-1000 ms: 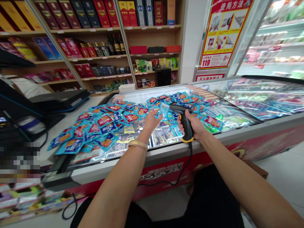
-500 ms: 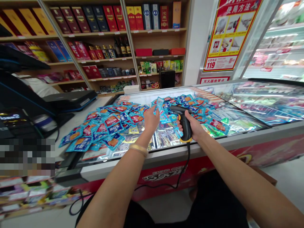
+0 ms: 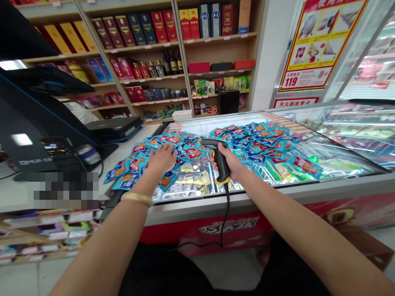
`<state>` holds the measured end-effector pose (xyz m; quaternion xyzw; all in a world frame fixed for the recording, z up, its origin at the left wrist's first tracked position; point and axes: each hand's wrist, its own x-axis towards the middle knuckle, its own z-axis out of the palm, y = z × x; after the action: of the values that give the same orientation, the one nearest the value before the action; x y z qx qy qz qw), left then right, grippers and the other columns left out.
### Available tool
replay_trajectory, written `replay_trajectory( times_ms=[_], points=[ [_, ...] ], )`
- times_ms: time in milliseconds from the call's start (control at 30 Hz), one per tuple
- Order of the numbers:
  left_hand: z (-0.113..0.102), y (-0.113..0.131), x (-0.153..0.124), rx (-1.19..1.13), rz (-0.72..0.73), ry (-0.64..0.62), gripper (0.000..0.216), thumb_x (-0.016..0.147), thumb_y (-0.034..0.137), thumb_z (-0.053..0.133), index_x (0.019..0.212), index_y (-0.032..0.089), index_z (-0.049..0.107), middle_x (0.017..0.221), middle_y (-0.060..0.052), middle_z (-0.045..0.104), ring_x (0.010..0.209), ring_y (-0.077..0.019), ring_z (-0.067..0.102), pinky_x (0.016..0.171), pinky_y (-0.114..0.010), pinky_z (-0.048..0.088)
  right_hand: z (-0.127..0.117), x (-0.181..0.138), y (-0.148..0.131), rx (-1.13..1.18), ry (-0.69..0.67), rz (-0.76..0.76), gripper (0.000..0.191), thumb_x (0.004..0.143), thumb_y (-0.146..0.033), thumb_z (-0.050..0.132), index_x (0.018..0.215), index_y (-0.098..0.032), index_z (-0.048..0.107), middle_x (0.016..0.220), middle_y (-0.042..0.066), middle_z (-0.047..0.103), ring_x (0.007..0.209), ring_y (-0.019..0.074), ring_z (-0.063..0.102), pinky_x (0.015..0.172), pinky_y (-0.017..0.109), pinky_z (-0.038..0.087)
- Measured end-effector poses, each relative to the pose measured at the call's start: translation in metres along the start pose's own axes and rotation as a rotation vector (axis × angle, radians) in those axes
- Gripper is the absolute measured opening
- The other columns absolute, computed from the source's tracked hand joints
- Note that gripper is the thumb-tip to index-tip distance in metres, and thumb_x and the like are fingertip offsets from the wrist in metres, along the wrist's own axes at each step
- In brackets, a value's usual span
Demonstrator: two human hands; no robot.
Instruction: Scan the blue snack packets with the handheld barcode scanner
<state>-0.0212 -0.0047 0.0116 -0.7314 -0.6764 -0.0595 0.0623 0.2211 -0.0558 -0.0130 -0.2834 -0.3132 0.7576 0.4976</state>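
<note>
Shop, stocked shelves (image 3: pixel 148 47), glass-topped freezer (image 3: pixel 197 203), barcode scanner (image 3: pixel 221 164)

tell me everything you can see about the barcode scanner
The handheld barcode scanner looks like black plastic, with yellow trim below its head and around the handle's base. The right hand grips the handle, thumb near the head. The scanner is roughly upright, slightly tilted, nose pointing toward the left, above the glass-topped freezer. A black cable hangs from its base in front of the freezer.
</note>
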Motion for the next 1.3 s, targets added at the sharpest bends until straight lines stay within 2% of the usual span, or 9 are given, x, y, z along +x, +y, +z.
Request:
replay_trajectory(
  times_ms=[67, 167, 300, 533, 700, 800, 967, 1133, 1300],
  points=[
    [0.000, 0.004, -0.002, 0.007, -0.004, 0.038, 0.055, 0.098, 0.038, 0.027, 0.146, 0.016, 0.042, 0.158, -0.011, 0.033, 0.147, -0.0342, 0.024, 0.117, -0.062, 0.018, -0.003, -0.003, -0.002, 0.008, 0.000, 0.006, 0.045, 0.088, -0.058, 0.057, 0.075, -0.015, 0.060, 0.060, 0.000, 0.056, 0.046, 0.0073, 0.050, 0.041, 0.016, 0.045],
    [-0.002, 0.019, -0.003, -0.013, 0.029, 0.190, 0.054, 0.096, 0.037, 0.032, 0.144, 0.016, 0.044, 0.159, -0.013, 0.031, 0.149, -0.0344, 0.020, 0.118, -0.061, 0.017, -0.008, -0.008, -0.009, 0.015, 0.026, -0.009, 0.045, 0.089, -0.057, 0.055, 0.074, -0.016, 0.060, 0.059, 0.000, 0.055, 0.046, 0.0075, 0.049, 0.040, 0.016, 0.045],
    [0.001, 0.058, 0.001, -0.122, 0.162, 0.298, 0.051, 0.095, 0.035, 0.039, 0.142, 0.015, 0.046, 0.156, -0.015, 0.036, 0.147, -0.0328, 0.026, 0.118, -0.056, 0.021, -0.024, -0.019, -0.027, 0.000, 0.074, -0.055, 0.045, 0.088, -0.058, 0.056, 0.074, -0.016, 0.060, 0.061, 0.002, 0.056, 0.046, 0.0088, 0.050, 0.040, 0.018, 0.045],
    [0.018, 0.168, 0.017, -0.386, 0.430, 0.231, 0.050, 0.091, 0.032, 0.052, 0.138, 0.013, 0.048, 0.144, -0.017, 0.051, 0.137, -0.0269, 0.045, 0.114, -0.043, 0.035, -0.079, -0.044, -0.081, -0.046, 0.177, -0.209, 0.042, 0.086, -0.059, 0.058, 0.077, -0.018, 0.059, 0.062, 0.002, 0.057, 0.048, 0.0103, 0.050, 0.039, 0.019, 0.044],
    [0.024, 0.224, 0.025, -0.427, 0.437, 0.115, 0.047, 0.091, 0.033, 0.053, 0.132, 0.009, 0.053, 0.139, -0.020, 0.056, 0.130, -0.0285, 0.052, 0.108, -0.039, 0.042, -0.100, -0.043, -0.113, -0.057, 0.216, -0.243, 0.040, 0.088, -0.058, 0.055, 0.082, -0.018, 0.059, 0.066, 0.004, 0.060, 0.048, 0.0114, 0.049, 0.039, 0.021, 0.044],
    [0.031, 0.235, 0.029, -0.412, 0.431, 0.079, 0.049, 0.092, 0.036, 0.054, 0.134, 0.011, 0.052, 0.135, -0.019, 0.059, 0.124, -0.0293, 0.058, 0.103, -0.040, 0.046, -0.106, -0.038, -0.116, -0.037, 0.216, -0.239, 0.040, 0.091, -0.056, 0.052, 0.082, -0.018, 0.059, 0.067, 0.004, 0.060, 0.048, 0.0106, 0.049, 0.040, 0.019, 0.044],
    [0.041, 0.229, 0.035, -0.411, 0.432, 0.054, 0.047, 0.091, 0.039, 0.055, 0.133, 0.016, 0.055, 0.131, -0.016, 0.063, 0.117, -0.0286, 0.062, 0.097, -0.039, 0.050, -0.110, -0.036, -0.107, -0.056, 0.177, -0.280, 0.043, 0.086, -0.062, 0.056, 0.079, -0.019, 0.058, 0.064, 0.003, 0.058, 0.049, 0.0114, 0.049, 0.040, 0.020, 0.044],
    [0.037, 0.223, 0.035, -0.383, 0.471, 0.065, 0.036, 0.089, 0.027, 0.056, 0.124, 0.020, 0.065, 0.120, -0.011, 0.070, 0.107, -0.0273, 0.067, 0.091, -0.036, 0.052, -0.105, -0.041, -0.104, -0.096, 0.146, -0.272, 0.047, 0.083, -0.065, 0.057, 0.078, -0.019, 0.058, 0.063, 0.003, 0.057, 0.049, 0.0110, 0.047, 0.041, 0.021, 0.043],
    [0.031, 0.224, 0.028, -0.367, 0.455, 0.104, 0.032, 0.087, 0.025, 0.056, 0.116, 0.024, 0.070, 0.109, -0.010, 0.072, 0.099, -0.0280, 0.068, 0.082, -0.036, 0.054, -0.102, -0.043, -0.104, -0.076, 0.183, -0.244, 0.045, 0.085, -0.063, 0.057, 0.079, -0.019, 0.060, 0.063, 0.003, 0.057, 0.049, 0.0111, 0.047, 0.040, 0.021, 0.042]
  ],
)
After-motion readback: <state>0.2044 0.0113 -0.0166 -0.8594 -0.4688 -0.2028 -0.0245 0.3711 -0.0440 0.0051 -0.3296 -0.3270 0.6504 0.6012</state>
